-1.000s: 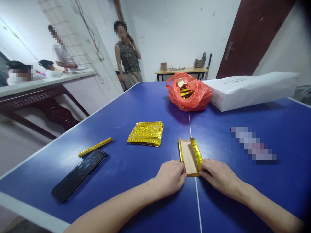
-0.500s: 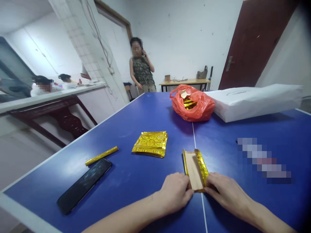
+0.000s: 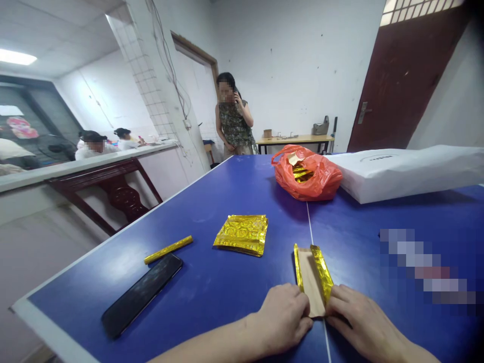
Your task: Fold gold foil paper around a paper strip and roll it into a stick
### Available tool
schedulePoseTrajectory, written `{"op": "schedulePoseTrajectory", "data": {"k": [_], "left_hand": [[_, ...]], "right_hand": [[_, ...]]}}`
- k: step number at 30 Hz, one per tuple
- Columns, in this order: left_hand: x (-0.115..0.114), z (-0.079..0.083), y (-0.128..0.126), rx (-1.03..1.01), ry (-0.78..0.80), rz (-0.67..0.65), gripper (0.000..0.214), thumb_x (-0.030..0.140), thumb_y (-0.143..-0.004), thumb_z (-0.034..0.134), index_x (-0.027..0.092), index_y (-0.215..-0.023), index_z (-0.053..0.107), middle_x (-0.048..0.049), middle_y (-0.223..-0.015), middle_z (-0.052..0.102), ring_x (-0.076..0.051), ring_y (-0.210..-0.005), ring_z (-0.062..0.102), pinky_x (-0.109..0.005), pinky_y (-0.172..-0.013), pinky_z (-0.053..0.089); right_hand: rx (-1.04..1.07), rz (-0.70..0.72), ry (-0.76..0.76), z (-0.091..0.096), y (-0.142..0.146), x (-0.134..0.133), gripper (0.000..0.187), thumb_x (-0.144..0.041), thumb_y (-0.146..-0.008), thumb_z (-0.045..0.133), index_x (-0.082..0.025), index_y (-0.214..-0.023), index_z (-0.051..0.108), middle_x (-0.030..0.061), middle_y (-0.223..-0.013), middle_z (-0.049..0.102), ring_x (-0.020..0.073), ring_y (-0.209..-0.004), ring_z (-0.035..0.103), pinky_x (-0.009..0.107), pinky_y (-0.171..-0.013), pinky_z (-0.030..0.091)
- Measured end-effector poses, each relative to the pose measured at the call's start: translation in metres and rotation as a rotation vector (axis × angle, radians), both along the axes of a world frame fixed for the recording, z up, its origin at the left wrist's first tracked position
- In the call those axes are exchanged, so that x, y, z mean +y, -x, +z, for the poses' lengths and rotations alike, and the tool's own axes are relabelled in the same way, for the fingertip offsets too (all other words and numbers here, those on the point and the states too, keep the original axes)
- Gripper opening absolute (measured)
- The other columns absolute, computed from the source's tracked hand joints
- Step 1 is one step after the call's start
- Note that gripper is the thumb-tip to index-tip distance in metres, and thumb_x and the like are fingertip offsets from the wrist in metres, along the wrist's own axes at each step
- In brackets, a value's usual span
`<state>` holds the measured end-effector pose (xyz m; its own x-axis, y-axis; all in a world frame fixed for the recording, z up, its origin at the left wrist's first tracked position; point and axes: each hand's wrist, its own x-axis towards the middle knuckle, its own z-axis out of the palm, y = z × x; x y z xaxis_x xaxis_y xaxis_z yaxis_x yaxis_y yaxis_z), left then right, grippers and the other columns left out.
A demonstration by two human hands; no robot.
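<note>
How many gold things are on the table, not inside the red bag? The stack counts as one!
3: the stack near the middle, the roll beside the phone, the folded piece between left hand and right hand. More show in the red bag; some may be hidden.

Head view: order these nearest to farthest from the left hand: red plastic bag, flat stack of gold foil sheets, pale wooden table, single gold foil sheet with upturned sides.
From the left hand:
1. Single gold foil sheet with upturned sides: in its grip, rightward.
2. Flat stack of gold foil sheets: ahead, left.
3. Red plastic bag: farther ahead, right.
4. Pale wooden table: by the back wall.
</note>
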<state>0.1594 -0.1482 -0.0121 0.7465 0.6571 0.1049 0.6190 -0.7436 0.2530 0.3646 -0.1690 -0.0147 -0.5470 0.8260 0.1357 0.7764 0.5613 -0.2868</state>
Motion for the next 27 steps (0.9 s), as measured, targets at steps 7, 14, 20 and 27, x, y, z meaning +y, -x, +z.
{"op": "schedulePoseTrajectory", "data": {"k": [7,14,20,27], "left_hand": [[-0.0004,-0.0052,-0.0009,-0.032,-0.108,-0.06,0.009,0.027,-0.082,0.05,0.018,-0.082,0.05,-0.0032,-0.088,0.054,-0.017,-0.079,0.048,-0.028,-0.07,0.041],[-0.0001,-0.0063,-0.0017,-0.062,-0.129,-0.07,0.009,0.026,-0.084,0.048,0.017,-0.08,0.049,-0.0037,-0.087,0.053,-0.017,-0.079,0.047,-0.029,-0.073,0.042],[0.0001,-0.0053,-0.0032,-0.085,-0.159,-0.12,0.013,0.022,-0.086,0.042,0.016,-0.077,0.048,-0.0044,-0.086,0.056,-0.017,-0.08,0.048,-0.03,-0.072,0.042],[-0.0008,-0.0056,-0.0028,-0.069,-0.168,-0.152,0.014,0.02,-0.087,0.039,0.015,-0.08,0.05,-0.0052,-0.086,0.057,-0.017,-0.081,0.053,-0.029,-0.072,0.041]], "right_hand": [[-0.051,0.011,-0.092,0.0004,0.0035,-0.0016,0.02,-0.008,-0.081,0.044,-0.02,-0.075,0.059,0.0049,-0.081,0.059,0.0194,-0.075,0.053,0.032,-0.064,0.042],[-0.019,0.039,-0.1,-0.0008,0.0026,-0.0026,0.023,-0.009,-0.082,0.041,-0.019,-0.073,0.06,0.0053,-0.079,0.058,0.0183,-0.073,0.052,0.032,-0.064,0.041],[-0.008,0.059,-0.088,0.0015,0.0023,-0.0027,0.025,-0.009,-0.083,0.038,-0.019,-0.076,0.06,0.0054,-0.079,0.058,0.0182,-0.073,0.051,0.032,-0.063,0.04],[-0.025,0.051,-0.079,0.0053,0.0034,-0.0038,0.025,-0.008,-0.082,0.038,-0.019,-0.077,0.06,0.0056,-0.081,0.058,0.0174,-0.075,0.051,0.031,-0.065,0.041]]}}
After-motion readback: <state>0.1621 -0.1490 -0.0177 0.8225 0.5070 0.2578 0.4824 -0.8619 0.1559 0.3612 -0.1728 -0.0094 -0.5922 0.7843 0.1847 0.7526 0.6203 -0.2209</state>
